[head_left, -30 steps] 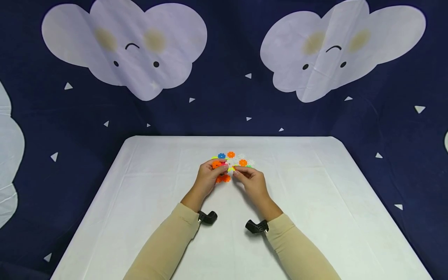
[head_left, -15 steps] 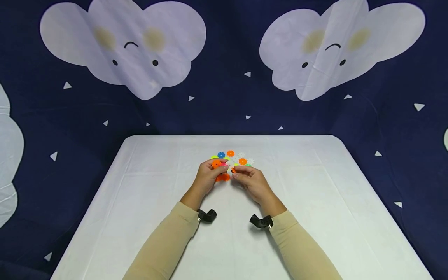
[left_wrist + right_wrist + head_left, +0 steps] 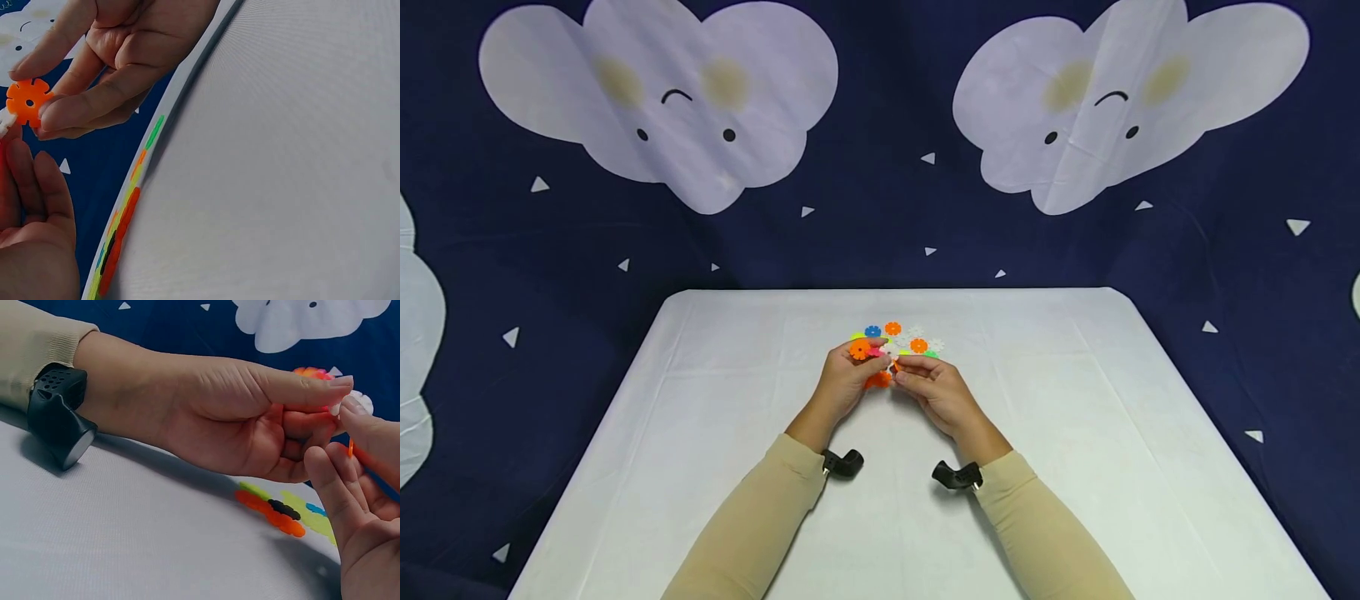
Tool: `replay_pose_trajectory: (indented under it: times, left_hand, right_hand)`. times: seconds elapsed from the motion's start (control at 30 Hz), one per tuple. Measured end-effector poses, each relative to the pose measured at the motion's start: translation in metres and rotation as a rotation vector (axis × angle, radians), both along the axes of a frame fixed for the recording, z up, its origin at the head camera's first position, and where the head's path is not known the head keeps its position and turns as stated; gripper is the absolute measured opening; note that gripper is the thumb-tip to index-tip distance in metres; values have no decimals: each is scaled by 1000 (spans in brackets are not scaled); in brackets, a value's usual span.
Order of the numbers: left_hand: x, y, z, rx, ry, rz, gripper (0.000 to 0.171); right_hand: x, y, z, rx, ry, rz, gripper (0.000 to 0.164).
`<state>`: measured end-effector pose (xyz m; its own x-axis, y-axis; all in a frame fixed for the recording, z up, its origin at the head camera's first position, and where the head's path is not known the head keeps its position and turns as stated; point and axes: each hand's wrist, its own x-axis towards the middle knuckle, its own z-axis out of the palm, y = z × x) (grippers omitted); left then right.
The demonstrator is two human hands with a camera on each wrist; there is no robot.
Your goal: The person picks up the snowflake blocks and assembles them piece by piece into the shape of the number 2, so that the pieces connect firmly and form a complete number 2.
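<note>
My left hand (image 3: pixel 844 379) grips a joined piece of plastic snowflake discs above the far part of the table. An orange disc (image 3: pixel 860 349), a pink disc (image 3: pixel 874 353) and a white disc (image 3: pixel 361 400) show in it. Between thumb and fingers, my right hand (image 3: pixel 943 393) pinches another orange disc (image 3: pixel 22 94), seen edge-on in the right wrist view. In the left wrist view this disc's edge is right at the white one. Both hands' fingertips come close together, partly covering the held discs.
Loose discs lie on the white table (image 3: pixel 1037 467) around and beyond the hands: a blue disc (image 3: pixel 872 332), an orange disc (image 3: pixel 892 328), a white disc (image 3: pixel 936 345), a green disc (image 3: pixel 931 355) and others. Behind the table hangs a dark blue cloud-print cloth (image 3: pixel 880 208).
My right hand has turned slightly and brought its orange disc left, up to the white disc in my left hand. The left hand has stayed nearly still; the head view has shifted a little.
</note>
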<state>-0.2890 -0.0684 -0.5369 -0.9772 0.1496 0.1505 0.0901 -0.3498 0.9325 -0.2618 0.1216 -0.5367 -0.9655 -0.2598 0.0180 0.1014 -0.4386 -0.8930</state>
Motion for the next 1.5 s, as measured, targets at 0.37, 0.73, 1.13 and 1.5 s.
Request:
replay_pose_trajectory:
  times: [0.37,0.73,1.13,1.5]
  left_hand:
    - [1,0,2,-72,-68,25,33]
    - [2,-3,3,-79,33,-32,34]
    - [-2,-15,2,-305,98,-17,31]
    - [-5,-24,2,-287,117,-133,31]
  right_hand:
    - [1,1,1,-17,16,21,28]
    - [0,3,-1,-11,45,69,27]
    - [1,5,-1,12,62,73,25]
    - [2,2,-2,123,142,58,27]
